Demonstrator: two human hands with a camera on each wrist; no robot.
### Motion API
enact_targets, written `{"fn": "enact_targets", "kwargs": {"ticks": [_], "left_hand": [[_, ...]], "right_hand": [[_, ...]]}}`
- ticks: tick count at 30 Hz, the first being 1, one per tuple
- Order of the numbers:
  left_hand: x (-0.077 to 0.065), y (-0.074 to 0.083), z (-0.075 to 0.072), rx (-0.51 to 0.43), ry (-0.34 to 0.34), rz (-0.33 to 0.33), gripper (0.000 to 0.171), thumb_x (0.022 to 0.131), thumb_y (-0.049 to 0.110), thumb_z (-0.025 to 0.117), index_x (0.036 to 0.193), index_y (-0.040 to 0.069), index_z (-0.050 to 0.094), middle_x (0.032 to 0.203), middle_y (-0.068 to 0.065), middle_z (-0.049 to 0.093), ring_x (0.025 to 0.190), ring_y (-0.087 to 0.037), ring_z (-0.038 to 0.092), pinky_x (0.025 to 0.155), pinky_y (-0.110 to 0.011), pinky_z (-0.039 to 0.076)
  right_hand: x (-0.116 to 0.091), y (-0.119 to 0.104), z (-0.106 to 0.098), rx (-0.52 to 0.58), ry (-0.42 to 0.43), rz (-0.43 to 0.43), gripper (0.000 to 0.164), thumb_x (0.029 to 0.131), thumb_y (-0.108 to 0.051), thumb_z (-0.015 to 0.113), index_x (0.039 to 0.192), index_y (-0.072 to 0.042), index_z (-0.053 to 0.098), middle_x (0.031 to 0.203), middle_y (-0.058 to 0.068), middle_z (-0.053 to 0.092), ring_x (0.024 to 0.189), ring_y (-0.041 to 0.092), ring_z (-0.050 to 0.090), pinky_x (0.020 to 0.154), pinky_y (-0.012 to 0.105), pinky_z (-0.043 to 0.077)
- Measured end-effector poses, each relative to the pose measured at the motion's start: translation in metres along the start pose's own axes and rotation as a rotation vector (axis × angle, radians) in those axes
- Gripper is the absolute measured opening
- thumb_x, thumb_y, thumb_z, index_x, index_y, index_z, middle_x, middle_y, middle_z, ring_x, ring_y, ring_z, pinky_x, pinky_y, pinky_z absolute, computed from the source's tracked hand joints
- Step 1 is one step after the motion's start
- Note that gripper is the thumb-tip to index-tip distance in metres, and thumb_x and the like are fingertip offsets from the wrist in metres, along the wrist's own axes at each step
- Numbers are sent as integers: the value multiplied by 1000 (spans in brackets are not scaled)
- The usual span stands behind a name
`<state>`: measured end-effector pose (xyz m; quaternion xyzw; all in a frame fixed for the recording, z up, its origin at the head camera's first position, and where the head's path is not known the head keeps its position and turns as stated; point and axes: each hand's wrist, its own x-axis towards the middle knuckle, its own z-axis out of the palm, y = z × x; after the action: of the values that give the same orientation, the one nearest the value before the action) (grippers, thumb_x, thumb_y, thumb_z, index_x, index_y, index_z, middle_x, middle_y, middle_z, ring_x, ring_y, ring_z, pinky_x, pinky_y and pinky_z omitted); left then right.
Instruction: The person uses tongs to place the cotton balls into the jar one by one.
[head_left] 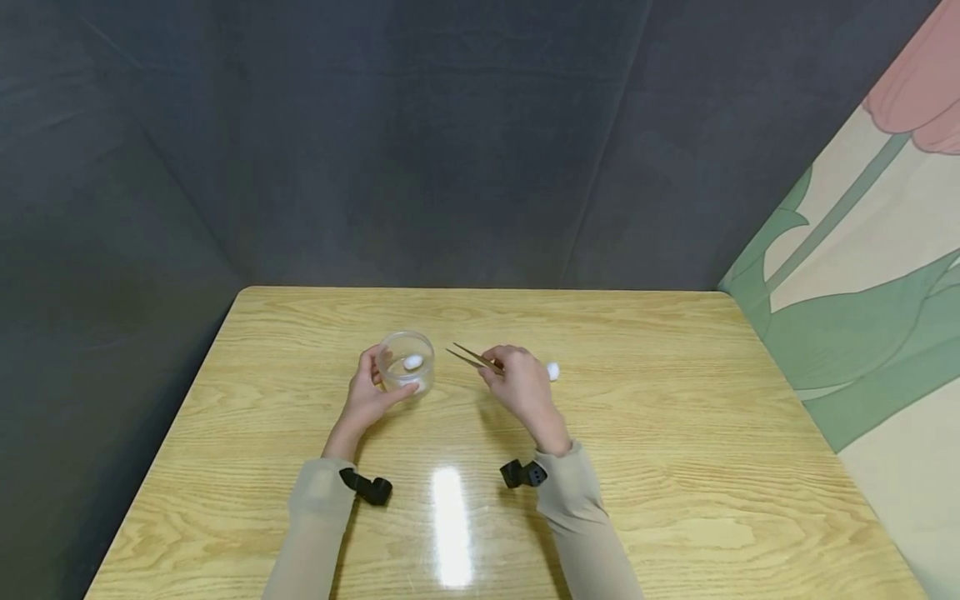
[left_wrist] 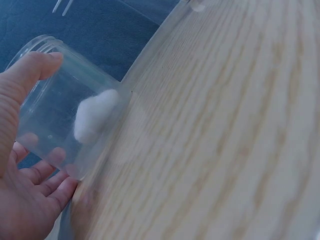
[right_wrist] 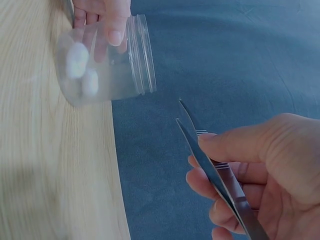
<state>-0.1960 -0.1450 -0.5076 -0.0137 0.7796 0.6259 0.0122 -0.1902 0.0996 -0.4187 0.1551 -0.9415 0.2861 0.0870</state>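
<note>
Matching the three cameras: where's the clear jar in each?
Head: clear jar just left of centre, a little below mid-height.
Left wrist: left side, tilted in the picture.
Right wrist: upper left, rim towards the right.
Shared landmark: the left hand, holding the jar in all three.

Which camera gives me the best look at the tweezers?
The right wrist view: the tweezers are large there, both arms and parted tips visible in the right hand. The head view shows them small, partly covered by that hand; the left wrist view shows only what look like two tips at the top edge.
</note>
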Motion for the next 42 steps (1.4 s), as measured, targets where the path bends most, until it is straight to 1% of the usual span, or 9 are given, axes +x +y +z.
{"fn": "enact_targets", "kwargs": {"ticks": [7,10,15,17,21,25,27,34,42], "left_hand": [[-1,-3,0,9,14,23,84,74,12,79,141,9,29,135,-16,40,115,-33,44,94,-49,37],[-1,-3,0,4,15,24,83,74,12,80,140,9,29,135,-17,41,114,-33,44,94,-48,38],[-3,-1,-1,-7,-3,1,84,75,11,79,141,9,28,137,-17,39,116,-33,43,95,-48,36],[-4,4,-1,-21,-14,-11,85,75,10,79,142,7,27,138,-19,38,118,-34,41,96,-48,35],[-12,20,-2,-32,-25,-11,83,76,5,76,142,1,26,137,-24,36,118,-39,40,97,-51,34],[-17,31,-2,-16,-26,-2,81,77,2,74,142,-2,24,137,-27,36,117,-39,40,96,-51,34],[-16,28,-2,-17,-26,-1,81,77,3,74,141,-2,25,137,-27,36,117,-39,40,96,-51,34],[-2,1,-1,-12,-10,8,84,76,11,78,142,7,27,137,-18,38,116,-33,42,95,-46,36],[1,-2,-1,-10,4,24,82,75,13,79,139,11,30,134,-15,41,114,-32,44,93,-46,37]], "right_hand": [[-3,5,-2,-6,28,18,16,84,-15,71,98,-7,71,83,7,67,69,18,60,50,27,44],[-4,7,-3,-12,50,5,16,83,-14,71,97,-6,72,83,7,68,69,19,61,52,30,46],[-8,13,-4,-9,81,-9,15,82,-12,71,95,-5,72,81,7,68,70,20,61,56,33,47],[-9,15,-5,-4,88,-6,15,82,-12,71,95,-5,72,81,7,68,69,20,60,55,33,46],[-11,20,-6,-2,94,7,15,82,-12,71,96,-5,72,80,7,67,68,20,59,54,32,45],[-12,22,-8,0,98,19,15,82,-12,72,96,-6,72,80,7,67,66,19,58,52,32,44],[-12,23,-9,2,101,25,15,82,-12,72,95,-6,72,80,7,67,65,19,58,52,32,44],[-13,27,-11,-1,103,35,14,83,-13,71,96,-7,72,81,7,68,65,18,58,52,32,44],[-14,33,-12,-10,127,33,13,82,-12,72,94,-6,72,79,7,68,63,18,56,52,32,43]]}}
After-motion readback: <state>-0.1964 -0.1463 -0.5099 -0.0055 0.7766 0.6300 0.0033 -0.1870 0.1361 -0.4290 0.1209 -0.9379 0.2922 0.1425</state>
